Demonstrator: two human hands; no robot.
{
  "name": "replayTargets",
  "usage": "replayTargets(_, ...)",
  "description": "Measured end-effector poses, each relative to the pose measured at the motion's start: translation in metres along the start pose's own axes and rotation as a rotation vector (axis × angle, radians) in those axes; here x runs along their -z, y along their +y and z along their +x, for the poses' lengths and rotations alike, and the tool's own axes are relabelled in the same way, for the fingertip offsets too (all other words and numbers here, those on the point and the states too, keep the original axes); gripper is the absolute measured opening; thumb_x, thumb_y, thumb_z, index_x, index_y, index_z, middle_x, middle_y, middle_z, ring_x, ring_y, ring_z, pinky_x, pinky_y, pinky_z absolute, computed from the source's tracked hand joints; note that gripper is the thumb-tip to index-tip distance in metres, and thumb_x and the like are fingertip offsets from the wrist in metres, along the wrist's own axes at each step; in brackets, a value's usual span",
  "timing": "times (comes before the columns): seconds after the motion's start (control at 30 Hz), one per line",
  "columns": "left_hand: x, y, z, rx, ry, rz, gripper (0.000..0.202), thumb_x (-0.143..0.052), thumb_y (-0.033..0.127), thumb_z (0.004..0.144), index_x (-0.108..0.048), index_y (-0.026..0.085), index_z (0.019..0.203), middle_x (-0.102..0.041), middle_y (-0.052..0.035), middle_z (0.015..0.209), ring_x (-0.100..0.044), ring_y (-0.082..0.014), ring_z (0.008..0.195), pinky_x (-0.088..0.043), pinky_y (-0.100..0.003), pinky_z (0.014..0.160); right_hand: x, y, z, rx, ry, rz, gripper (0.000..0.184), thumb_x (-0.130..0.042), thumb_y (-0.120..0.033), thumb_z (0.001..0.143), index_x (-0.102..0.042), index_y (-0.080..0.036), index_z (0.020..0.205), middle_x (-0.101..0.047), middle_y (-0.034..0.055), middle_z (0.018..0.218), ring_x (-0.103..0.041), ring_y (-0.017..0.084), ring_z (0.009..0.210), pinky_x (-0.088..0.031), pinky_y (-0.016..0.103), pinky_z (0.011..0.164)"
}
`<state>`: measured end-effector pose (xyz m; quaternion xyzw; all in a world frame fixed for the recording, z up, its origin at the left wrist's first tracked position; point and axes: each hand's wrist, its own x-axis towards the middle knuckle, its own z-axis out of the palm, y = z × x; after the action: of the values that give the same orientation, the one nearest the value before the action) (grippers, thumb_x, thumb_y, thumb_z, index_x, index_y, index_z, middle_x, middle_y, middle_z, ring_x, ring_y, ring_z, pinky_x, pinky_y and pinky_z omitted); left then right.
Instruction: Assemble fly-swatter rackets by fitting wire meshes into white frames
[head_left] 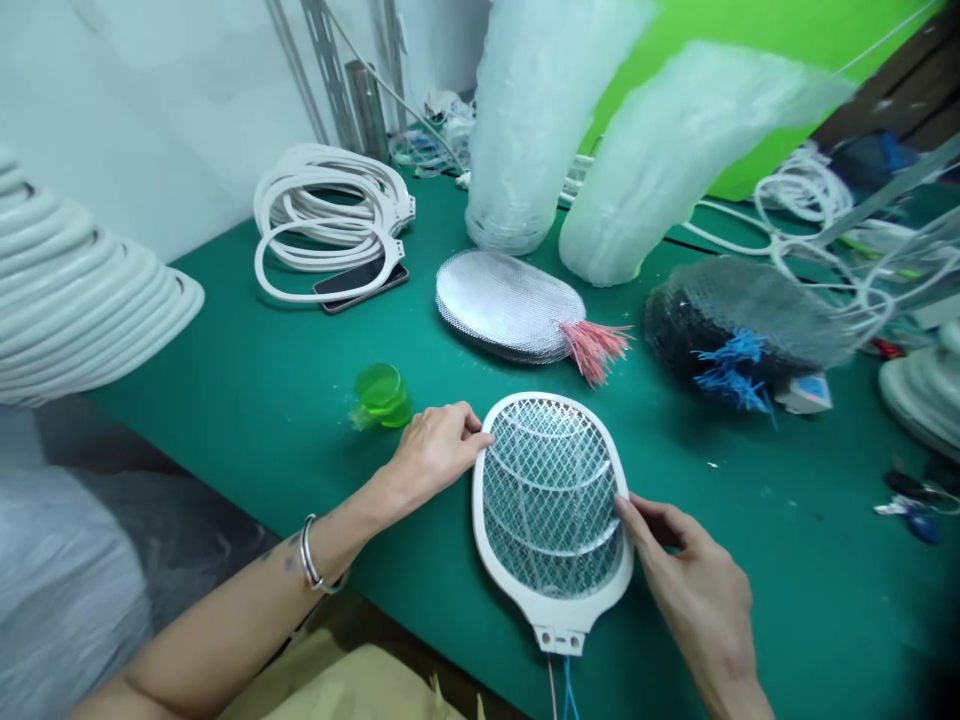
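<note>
Our left forearm (225, 620) runs in from the bottom left with a silver bangle (309, 552) on the wrist, and below it there's a tan sheet of something (352, 685), can't say what. We've got a white electric fly swatter (551, 510) on the green bench mat (787, 560), lower middle of the frame, with pink and blue wires (564, 690) trailing off the bottom of its handle end. Our left hand (431, 450) has its fingers on the swatter's left rim, and our right hand (690, 590) has its fingertips on the right edge. Can't tell if we're actually clamping it or just steadying it.

Just left of that sits a small see-through green cup (381, 395), looks tipped over, contents unclear. Up top are two big see-through plastic bundles (532, 120), and we can't make out what's in them. Also on the mat: white swatter frames (330, 220) on a phone (360, 280), a silver mesh stack (506, 305) with pink wires (596, 350), and a dark mesh stack (742, 320) with blue wires (727, 370).
</note>
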<state>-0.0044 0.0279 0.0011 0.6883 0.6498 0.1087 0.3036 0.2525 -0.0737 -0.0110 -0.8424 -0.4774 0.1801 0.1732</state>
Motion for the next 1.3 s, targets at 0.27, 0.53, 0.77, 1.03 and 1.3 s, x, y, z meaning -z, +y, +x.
replayTargets(0.27, -0.009, 0.004, -0.012, 0.075, 0.017, 0.214, 0.021, -0.057, 0.044, 0.09, -0.064, 0.024, 0.091, -0.072, -0.0045, 0.085, -0.068, -0.0272, 0.081, -0.048, -0.035, 0.067, -0.03, -0.002, -0.019, 0.292, 0.383, -0.497, 0.045, -0.037, -0.048, 0.098, -0.069, -0.017, 0.098, -0.065, 0.0061, 0.081, -0.054, 0.016, 0.062, -0.024, 0.028, 0.045)
replayTargets(0.53, -0.021, 0.007, -0.036, -0.713, 0.145, 0.299, 0.047, -0.037, 0.042, 0.1, -0.038, 0.018, 0.141, -0.037, -0.0102, 0.151, -0.029, -0.0239, 0.142, -0.021, -0.042, 0.117, -0.026, -0.003, -0.017, 0.246, 0.29, -0.379, 0.042, -0.034, -0.047, 0.098, -0.064, -0.017, 0.103, -0.064, 0.0092, 0.094, -0.057, 0.018, 0.072, -0.03, 0.029, 0.05)
replayTargets(0.77, -0.057, 0.007, -0.038, -0.858, 0.004, 0.404, 0.059, -0.025, 0.048, 0.101, -0.023, 0.016, 0.151, -0.017, -0.0089, 0.159, -0.01, -0.0232, 0.148, -0.008, -0.042, 0.121, -0.03, -0.004, -0.021, 0.429, 0.159, -0.222, 0.072, -0.028, -0.056, 0.096, -0.027, -0.007, 0.148, -0.034, 0.0236, 0.15, -0.029, 0.036, 0.139, -0.032, 0.054, 0.107)
replayTargets(1.03, -0.063, 0.006, -0.038, -0.815, 0.051, 0.381, 0.058, -0.03, 0.046, 0.1, -0.026, 0.018, 0.151, -0.019, -0.0094, 0.158, -0.012, -0.0249, 0.147, -0.007, -0.044, 0.121, -0.046, -0.003, -0.025, 0.634, 0.047, -0.267, 0.079, -0.032, -0.05, 0.097, 0.014, -0.014, 0.15, 0.009, 0.0107, 0.16, 0.0, 0.033, 0.146, -0.02, 0.054, 0.116)
replayTargets(1.3, -0.065, 0.016, -0.048, -0.722, 0.042, 0.306, 0.066, -0.026, 0.054, 0.099, -0.025, 0.013, 0.151, -0.011, -0.0133, 0.159, -0.006, -0.0277, 0.148, -0.003, -0.05, 0.12, -0.048, -0.001, -0.026, 0.601, 0.053, -0.311, 0.079, -0.031, -0.048, 0.098, 0.02, -0.016, 0.148, 0.014, 0.0093, 0.159, 0.001, 0.033, 0.146, -0.019, 0.055, 0.116)
